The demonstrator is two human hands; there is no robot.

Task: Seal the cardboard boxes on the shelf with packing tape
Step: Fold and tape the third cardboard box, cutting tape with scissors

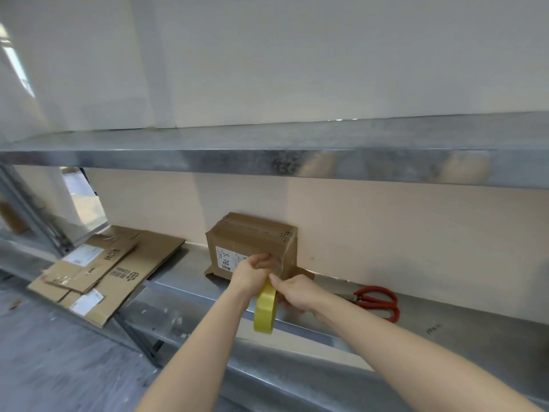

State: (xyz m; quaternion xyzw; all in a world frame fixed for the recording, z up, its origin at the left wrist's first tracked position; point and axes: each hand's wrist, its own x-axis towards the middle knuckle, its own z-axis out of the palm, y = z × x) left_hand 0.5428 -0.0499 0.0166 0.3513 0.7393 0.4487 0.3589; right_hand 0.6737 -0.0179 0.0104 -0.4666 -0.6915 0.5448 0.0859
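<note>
The work looked partway done: the cardboard box (252, 242), standing on the metal shelf (445, 328) against the pale wall, already carried glossy tape along its top seam, and a tape strip (280, 267) was stretched at its front face. The left hand (254, 272) pinched that strip; the right hand (300, 291) gripped the yellow tape roll (264, 307). Cutting remained (red scissors (377, 301) lay near, to the right). Flattened cardboard (104, 272) overhung the shelf's left end, and an upper shelf (267, 156) ran above.
</note>
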